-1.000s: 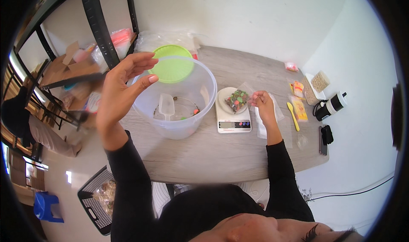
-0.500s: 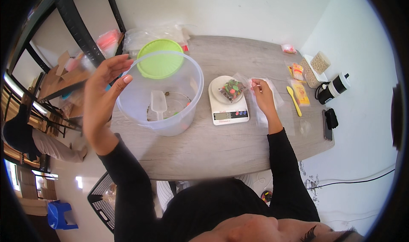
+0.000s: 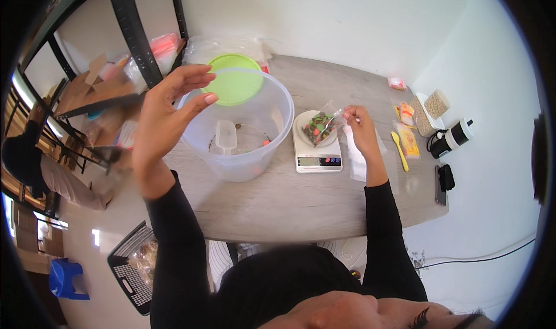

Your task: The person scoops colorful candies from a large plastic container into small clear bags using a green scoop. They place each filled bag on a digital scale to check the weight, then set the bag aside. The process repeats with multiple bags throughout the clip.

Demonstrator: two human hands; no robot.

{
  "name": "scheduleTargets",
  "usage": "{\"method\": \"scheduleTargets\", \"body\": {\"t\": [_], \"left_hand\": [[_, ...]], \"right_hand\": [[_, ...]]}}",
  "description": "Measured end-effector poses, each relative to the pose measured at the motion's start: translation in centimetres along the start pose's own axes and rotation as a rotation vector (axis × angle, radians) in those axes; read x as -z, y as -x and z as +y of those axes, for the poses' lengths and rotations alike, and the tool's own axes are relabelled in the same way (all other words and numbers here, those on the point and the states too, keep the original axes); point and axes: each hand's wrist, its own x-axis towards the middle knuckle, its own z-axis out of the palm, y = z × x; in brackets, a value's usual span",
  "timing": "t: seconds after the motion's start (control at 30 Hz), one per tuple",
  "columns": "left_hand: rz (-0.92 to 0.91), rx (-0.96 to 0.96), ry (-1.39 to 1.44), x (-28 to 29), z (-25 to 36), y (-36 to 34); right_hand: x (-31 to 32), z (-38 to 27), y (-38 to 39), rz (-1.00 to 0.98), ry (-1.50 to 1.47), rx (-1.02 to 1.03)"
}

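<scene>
My left hand [image 3: 165, 112] is raised by the left rim of a large clear plastic tub [image 3: 240, 170], thumb apart from the curved fingers, nothing between them. Inside the tub lie a white scoop [image 3: 226, 136] and a few small colourful pieces. To its right is a white digital kitchen scale [image 3: 318, 157] with a round pan. On that pan rests a small clear plastic bag [image 3: 319, 128] of brown, green and orange-red pieces. My right hand [image 3: 360, 126] pinches the bag's upper right edge. Beneath this hand are flat clear bags [image 3: 356, 158] on the table.
A green lid [image 3: 234, 92] is behind the tub. At right lie a yellow spoon [image 3: 399, 151], yellow packets [image 3: 409, 141], a black-and-white cylindrical device [image 3: 452, 138] and a phone [image 3: 441, 184]. Shelving [image 3: 136, 34] stands at left, a black crate [image 3: 130, 271] below. Another person [image 3: 40, 161] is far left.
The view has shifted, so the table things appear slightly displaced. The bag on the scale looks tipped more upright, its edge still in my right hand. My left hand remains raised and open.
</scene>
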Motion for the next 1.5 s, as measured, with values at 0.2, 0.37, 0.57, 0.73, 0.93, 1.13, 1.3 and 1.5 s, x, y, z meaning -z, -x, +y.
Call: {"method": "scheduleTargets", "body": {"t": [0.2,0.37,0.57,0.73,0.93,1.13,1.3,1.5], "left_hand": [[-0.065,-0.079,-0.111,-1.2,0.3,0.0],[0.078,-0.181,-0.262,-3.2,0.4,0.3],[0.099,-0.101,-0.179,-3.8,0.9,0.6],[0.044,0.079,-0.048,-2.9,0.9,0.1],[0.252,0.066,-0.142,-0.3,-0.6,-0.2],[0.262,0.097,-0.314,2.9,-3.0,-0.1],[0.080,0.164,-0.491,3.1,-3.4,-0.4],[-0.022,0.183,-0.455,2.9,-1.4,-0.2]], "right_hand": [[0.8,-12.3,-3.1,0.151,0.264,0.489],[-2.2,-21.7,-4.3,0.209,0.143,0.563],[-9.1,-26.6,-2.1,0.011,-0.056,0.698],[-12.1,-27.6,-0.6,-0.080,-0.177,0.716],[-10.8,-25.5,-0.1,-0.288,-0.002,0.680],[-9.1,-23.1,2.4,-0.771,0.154,0.577],[-7.9,-22.0,4.0,-0.783,0.170,0.660],[-6.1,-21.3,6.1,-0.801,0.151,0.766]]}}
